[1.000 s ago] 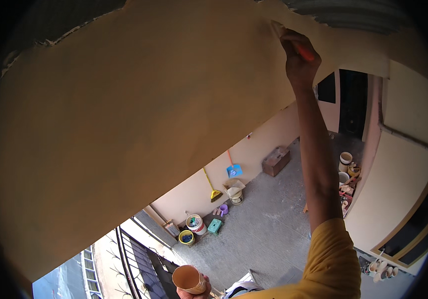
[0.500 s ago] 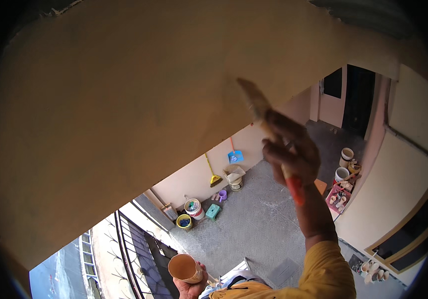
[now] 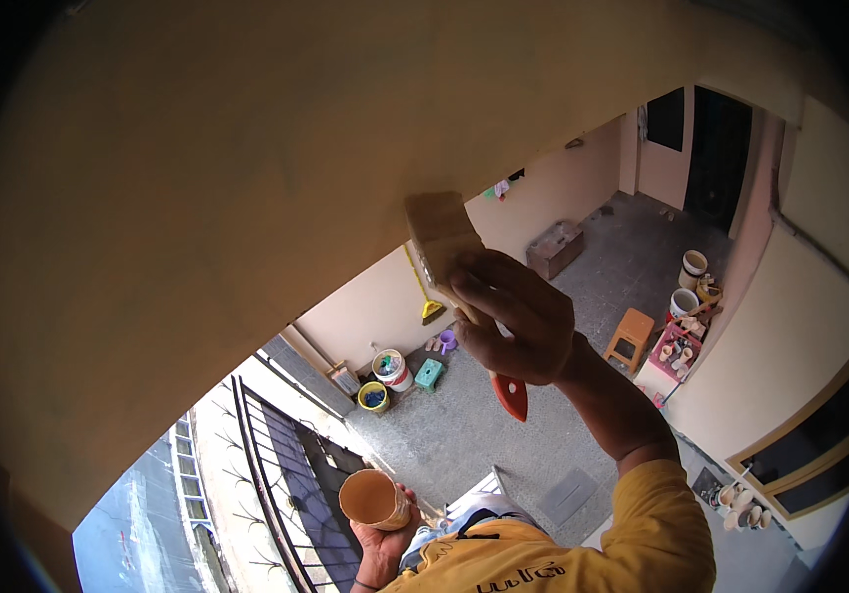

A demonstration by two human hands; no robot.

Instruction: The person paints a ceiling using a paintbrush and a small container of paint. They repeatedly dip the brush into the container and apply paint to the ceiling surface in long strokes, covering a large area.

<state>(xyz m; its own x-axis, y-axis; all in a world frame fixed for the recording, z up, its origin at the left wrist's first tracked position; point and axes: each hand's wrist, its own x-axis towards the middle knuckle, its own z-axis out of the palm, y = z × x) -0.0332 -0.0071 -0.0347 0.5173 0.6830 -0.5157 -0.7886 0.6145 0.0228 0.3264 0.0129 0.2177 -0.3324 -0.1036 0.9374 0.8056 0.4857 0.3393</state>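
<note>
My right hand (image 3: 518,314) is closed round the handle of a wide flat paintbrush (image 3: 436,229) with a red handle end. Its bristles point up and overlap the lower edge of a broad tan overhead surface (image 3: 217,188); whether they press on it I cannot tell. Low in the view, my left hand (image 3: 392,542) grips a paint cup (image 3: 373,499), peach-coloured inside and held upright with its mouth toward me. What lies at the bottom of the cup is hard to make out.
Well below lies a grey floor (image 3: 503,435), with part of a white ladder (image 3: 488,481) near my body. A black railing (image 3: 276,484) runs at the left. Buckets (image 3: 391,369), a teal stool (image 3: 428,375) and a yellow broom (image 3: 431,309) stand along the wall; an orange stool (image 3: 632,331) is at right.
My right hand has moved left and slightly down with the paintbrush, whose broad face now shows. The left hand still holds the cup, a little higher and farther right in view.
</note>
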